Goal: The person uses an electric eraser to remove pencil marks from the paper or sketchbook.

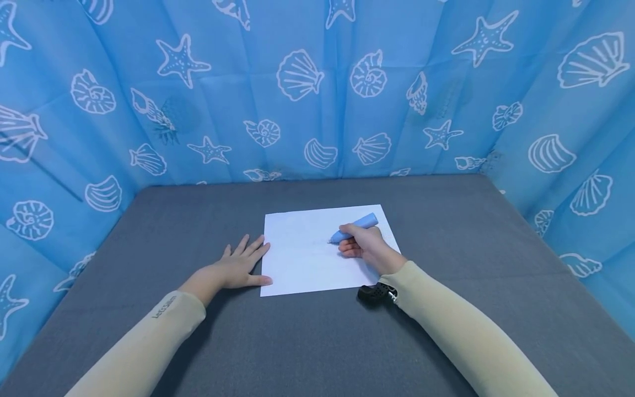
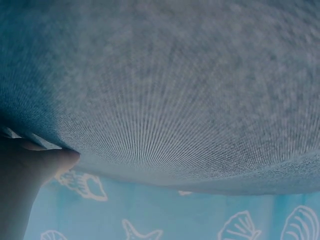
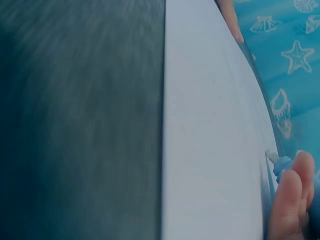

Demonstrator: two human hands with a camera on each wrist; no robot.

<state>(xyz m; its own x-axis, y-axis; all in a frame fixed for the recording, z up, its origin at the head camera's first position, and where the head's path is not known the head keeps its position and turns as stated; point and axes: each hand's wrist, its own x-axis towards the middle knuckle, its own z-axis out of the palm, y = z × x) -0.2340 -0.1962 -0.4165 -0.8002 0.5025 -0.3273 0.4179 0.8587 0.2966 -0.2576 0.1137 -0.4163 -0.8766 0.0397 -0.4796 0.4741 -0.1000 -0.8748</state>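
A white sheet of paper (image 1: 302,248) lies flat on the grey tabletop. My right hand (image 1: 367,245) grips a thick blue pen (image 1: 366,221) over the right half of the sheet. The pen's narrow pale tip points left and down at the paper; whether it touches cannot be told. In the right wrist view, the fingertips (image 3: 287,195) of that hand close around the pen's front end. With fingers spread, my left hand (image 1: 233,271) rests at the sheet's left edge, its thumb and fingertips on or beside the paper. The left wrist view shows part of that hand (image 2: 30,162) against the cloth.
Grey cloth (image 1: 317,342) covers the table. A blue curtain (image 1: 297,132) with white shells and starfish hangs along the back and sides. A black wrist device (image 1: 374,294) sits beneath the right wrist. Pale sleeves (image 1: 461,320) cover both forearms.
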